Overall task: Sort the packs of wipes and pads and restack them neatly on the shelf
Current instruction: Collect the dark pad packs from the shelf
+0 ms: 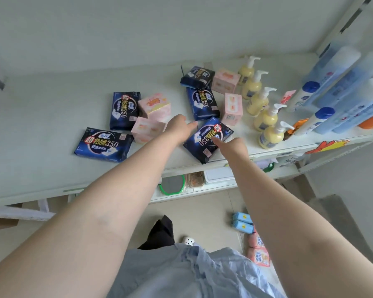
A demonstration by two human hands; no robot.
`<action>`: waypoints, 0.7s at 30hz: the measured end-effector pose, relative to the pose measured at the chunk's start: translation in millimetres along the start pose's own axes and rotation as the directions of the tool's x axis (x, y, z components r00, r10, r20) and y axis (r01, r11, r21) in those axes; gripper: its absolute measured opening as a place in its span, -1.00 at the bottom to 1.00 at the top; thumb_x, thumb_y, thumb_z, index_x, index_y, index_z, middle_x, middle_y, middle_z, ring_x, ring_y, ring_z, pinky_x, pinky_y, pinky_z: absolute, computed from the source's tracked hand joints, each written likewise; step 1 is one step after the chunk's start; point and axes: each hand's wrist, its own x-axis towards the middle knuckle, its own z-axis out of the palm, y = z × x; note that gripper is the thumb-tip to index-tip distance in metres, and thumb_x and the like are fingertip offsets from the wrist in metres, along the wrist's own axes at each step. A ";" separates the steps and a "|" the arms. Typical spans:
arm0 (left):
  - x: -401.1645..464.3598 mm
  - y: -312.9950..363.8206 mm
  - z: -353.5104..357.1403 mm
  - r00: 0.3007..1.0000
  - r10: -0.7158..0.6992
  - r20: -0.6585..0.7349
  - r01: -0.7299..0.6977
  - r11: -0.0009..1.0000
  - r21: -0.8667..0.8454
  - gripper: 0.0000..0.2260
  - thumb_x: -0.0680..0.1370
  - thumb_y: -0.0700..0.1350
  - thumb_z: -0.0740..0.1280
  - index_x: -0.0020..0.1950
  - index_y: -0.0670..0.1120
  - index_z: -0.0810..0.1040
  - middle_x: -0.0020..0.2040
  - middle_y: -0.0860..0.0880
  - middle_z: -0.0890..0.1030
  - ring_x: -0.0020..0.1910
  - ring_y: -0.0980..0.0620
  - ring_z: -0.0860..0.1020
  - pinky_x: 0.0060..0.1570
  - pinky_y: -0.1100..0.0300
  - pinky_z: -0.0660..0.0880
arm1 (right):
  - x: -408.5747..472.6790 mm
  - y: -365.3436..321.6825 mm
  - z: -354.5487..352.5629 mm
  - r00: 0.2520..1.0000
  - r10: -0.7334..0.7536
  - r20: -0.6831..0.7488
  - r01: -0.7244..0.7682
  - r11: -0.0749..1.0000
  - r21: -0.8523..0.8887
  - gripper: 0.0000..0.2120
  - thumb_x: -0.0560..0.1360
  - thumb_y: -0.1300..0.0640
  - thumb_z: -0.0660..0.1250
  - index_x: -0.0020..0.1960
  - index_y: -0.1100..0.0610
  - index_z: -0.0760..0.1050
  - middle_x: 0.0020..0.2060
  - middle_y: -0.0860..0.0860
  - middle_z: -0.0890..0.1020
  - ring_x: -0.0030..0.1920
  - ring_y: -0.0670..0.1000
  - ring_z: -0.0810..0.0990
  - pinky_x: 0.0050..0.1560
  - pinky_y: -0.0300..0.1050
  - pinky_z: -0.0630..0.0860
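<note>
A pale shelf (pixel 52 130) is spanning the upper half of the view, and both bare arms are reaching across its front edge toward the middle. At three o'clock tall blue bottles (pixel 342 82) are lying in a bank along the shelf's right end, and just left of them five cream pump bottles (pixel 265 117) are standing in a line running from one o'clock down toward three.

The navy pad packs are lying scattered. One navy pack (pixel 105 145) is sitting at nine o'clock near the front edge; a second navy pack (pixel 125 109) is lying at ten o'clock; a third navy pack (pixel 202 103) is lying at twelve, with a fourth navy pack (pixel 197 77) sitting partly on its far end. The nearest navy pack (pixel 207 139) is lying askew at the centre, one corner overhanging the front edge.

Pink packs (pixel 154 105) are sitting between the navy ones at eleven o'clock, one leaning on another pink pack (pixel 148 129) below it; two more pink boxes (pixel 234 108) are standing at one o'clock beside the pump bottles.

The left hand (pixel 179 127) is hovering open, fingers stretched toward the nearest navy pack's left edge. The right hand (pixel 230 145) is lying on that same pack's near right side, forefinger extended across its top; whether the other fingers are gripping it I cannot tell.

At six o'clock, on the floor, small blue packs (pixel 242 222) and pink packs (pixel 260 250) are lying beside the person's blue clothing.
</note>
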 end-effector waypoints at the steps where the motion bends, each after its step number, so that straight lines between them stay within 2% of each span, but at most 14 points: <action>1: 9.7 4.6 0.7 0.999 -0.030 -0.011 0.030 0.999 -0.038 -0.50 0.59 0.05 0.28 0.40 -0.25 0.35 0.37 -0.20 0.43 0.32 -0.17 0.42 0.26 0.08 0.36 | 3.6 -1.1 3.2 1.000 0.010 0.002 -0.010 1.000 0.014 -0.55 0.39 -0.26 0.41 -0.31 0.09 0.39 -0.40 0.00 0.49 -0.30 0.08 0.50 -0.29 -0.15 0.36; 3: 28.5 12.1 2.4 0.996 -0.090 -0.022 0.086 0.989 -0.119 -0.52 0.57 0.07 0.29 0.36 -0.23 0.40 0.31 -0.20 0.49 0.25 -0.18 0.47 0.17 0.08 0.42 | 9.3 -4.4 10.6 1.000 0.019 -0.005 -0.019 1.000 0.016 -0.57 0.35 -0.28 0.42 -0.17 0.10 0.51 -0.29 0.03 0.60 -0.20 0.11 0.59 -0.23 -0.14 0.41; 5: 48.2 19.1 5.4 0.991 -0.133 -0.020 0.126 0.973 -0.194 -0.53 0.55 0.10 0.32 0.31 -0.22 0.44 0.25 -0.20 0.54 0.19 -0.20 0.52 0.12 0.06 0.47 | 14.3 -9.0 18.7 0.998 0.038 -0.052 -0.039 0.999 -0.013 -0.46 0.29 -0.32 0.44 0.02 0.09 0.56 -0.12 0.04 0.67 -0.07 0.12 0.64 -0.16 -0.13 0.48; 7: 65.3 25.0 9.1 0.987 -0.158 -0.021 0.149 0.958 -0.244 -0.52 0.53 0.11 0.34 0.27 -0.22 0.45 0.24 -0.19 0.55 0.18 -0.21 0.55 0.15 0.01 0.49 | 17.3 -12.8 26.2 0.989 0.060 -0.132 -0.072 0.994 -0.087 -0.32 0.23 -0.36 0.46 0.15 0.10 0.52 0.03 0.06 0.66 0.06 0.13 0.62 -0.02 -0.06 0.54; 9: 80.9 28.7 14.1 0.984 -0.178 -0.018 0.167 0.951 -0.262 -0.50 0.52 0.13 0.34 0.28 -0.21 0.43 0.25 -0.17 0.54 0.17 -0.21 0.55 0.19 -0.05 0.51 | 17.6 -14.3 30.2 0.977 0.068 -0.202 -0.102 0.981 -0.164 -0.22 0.23 -0.36 0.48 0.23 0.14 0.44 0.13 0.08 0.61 0.16 0.14 0.58 0.09 -0.02 0.51; 12: 100.9 33.6 26.4 0.980 -0.193 -0.045 0.174 0.947 -0.268 -0.45 0.48 0.17 0.36 0.28 -0.20 0.43 0.26 -0.18 0.53 0.19 -0.21 0.53 0.19 -0.05 0.51 | 20.2 -12.4 32.2 0.970 0.099 -0.221 -0.139 0.975 -0.173 -0.22 0.23 -0.34 0.50 0.23 0.14 0.40 0.12 0.08 0.60 0.17 0.14 0.56 0.06 -0.04 0.46; 15: 115.3 39.5 39.7 0.973 -0.218 -0.078 0.195 0.953 -0.234 -0.36 0.45 0.18 0.39 0.35 -0.20 0.34 0.32 -0.18 0.45 0.25 -0.17 0.47 0.20 0.02 0.47 | 29.0 -11.7 35.6 0.971 0.122 -0.206 -0.151 0.980 -0.133 -0.25 0.21 -0.31 0.52 0.19 0.13 0.41 0.06 0.07 0.62 0.11 0.14 0.58 0.00 -0.05 0.49; 18: 123.5 42.1 46.5 0.954 -0.272 -0.123 0.241 0.945 -0.220 -0.31 0.43 0.11 0.45 0.39 -0.20 0.24 0.37 -0.18 0.35 0.29 -0.16 0.42 0.19 0.03 0.42 | 38.2 -10.9 39.2 0.975 0.126 -0.181 -0.143 0.986 -0.087 -0.28 0.19 -0.28 0.54 0.16 0.12 0.44 0.01 0.06 0.64 0.06 0.14 0.61 0.00 -0.01 0.56; 21: 134.7 34.0 50.5 0.952 -0.271 -0.142 0.239 0.949 -0.208 -0.32 0.42 -0.01 0.50 0.39 -0.20 0.24 0.37 -0.18 0.39 0.30 -0.16 0.44 0.18 0.04 0.45 | 43.7 -10.9 39.2 0.982 0.128 -0.141 -0.131 0.991 -0.015 -0.37 0.21 -0.21 0.57 0.10 0.13 0.49 -0.06 0.04 0.65 -0.04 0.11 0.63 -0.13 -0.07 0.54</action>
